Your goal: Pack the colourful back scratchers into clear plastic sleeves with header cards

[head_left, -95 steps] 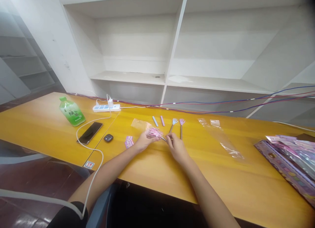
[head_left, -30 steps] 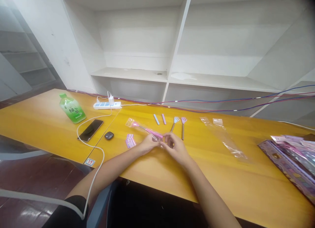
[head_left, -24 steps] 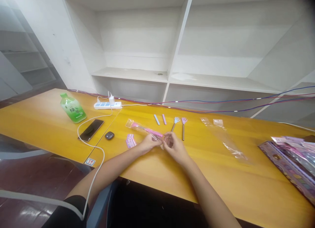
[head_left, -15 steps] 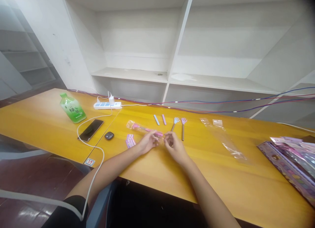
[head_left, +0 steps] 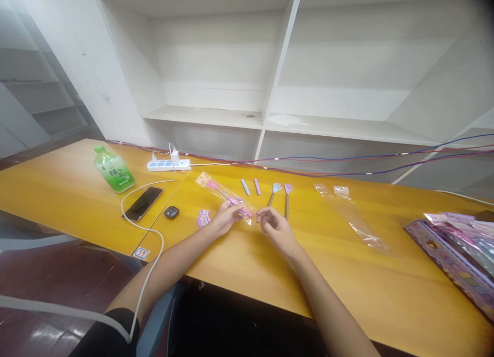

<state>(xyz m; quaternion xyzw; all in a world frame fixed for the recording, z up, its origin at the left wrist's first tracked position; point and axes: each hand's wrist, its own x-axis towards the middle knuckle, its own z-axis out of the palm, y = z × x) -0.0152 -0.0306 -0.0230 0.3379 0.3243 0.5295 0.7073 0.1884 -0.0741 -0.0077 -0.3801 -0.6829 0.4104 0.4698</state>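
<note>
A pink claw-headed back scratcher (head_left: 222, 193) lies in a clear plastic bag (head_left: 203, 179), slanting from upper left to lower right. My left hand (head_left: 226, 217) is closed around the bag near its lower right end, thumb on top. Just right of that end, my right hand (head_left: 275, 226) has loosely bent fingers, with nothing visible between them and a small gap to the bag. Beyond the hands lie a blue back scratcher (head_left: 275, 190) and a purple back scratcher (head_left: 287, 195) with metal stems. A short blue stick (head_left: 246, 187) and a purple stick (head_left: 257, 186) lie beside them.
Small purple cards (head_left: 204, 218) lie by my left forearm. Left are an earbud case (head_left: 172, 212), phone (head_left: 143, 204), green bottle (head_left: 115, 170) and power strip (head_left: 169, 165) with a white cable. Right are clear wrappers (head_left: 357, 220) and a purple box (head_left: 443, 259) of packages.
The bagged back scratcher has tilted and its far end has risen slightly. My left hand has shifted left with it, and my right hand has come away from the bag's near end.
</note>
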